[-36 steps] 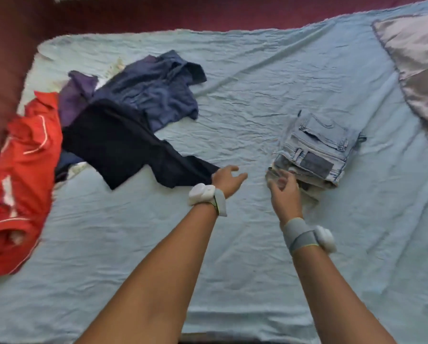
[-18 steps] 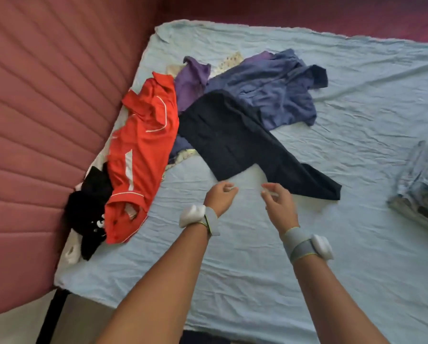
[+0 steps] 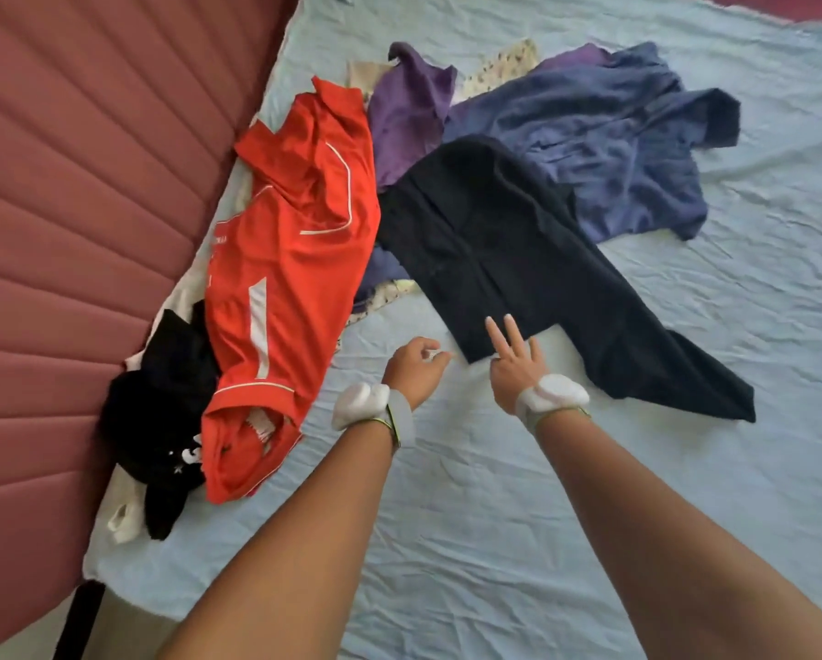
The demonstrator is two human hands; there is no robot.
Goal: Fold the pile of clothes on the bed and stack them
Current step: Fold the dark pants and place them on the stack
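Reaching out over the pale blue bed sheet (image 3: 518, 493) at centre frame: left hand (image 3: 413, 369) loosely curled, fingers bent inward, gripping nothing. Right hand (image 3: 513, 359) spreading open, two fingers extended, tips overlapping the near hem of the black trousers (image 3: 504, 250), clasping nothing. Sprawling unfolded across upper centre: trousers lying over a blue shirt (image 3: 609, 150) at upper right and a purple garment (image 3: 409, 111) above. Lying left of centre: a red jersey (image 3: 290, 269), touching a black garment (image 3: 161, 412) at lower left, beside the quilted maroon headboard (image 3: 75, 192).
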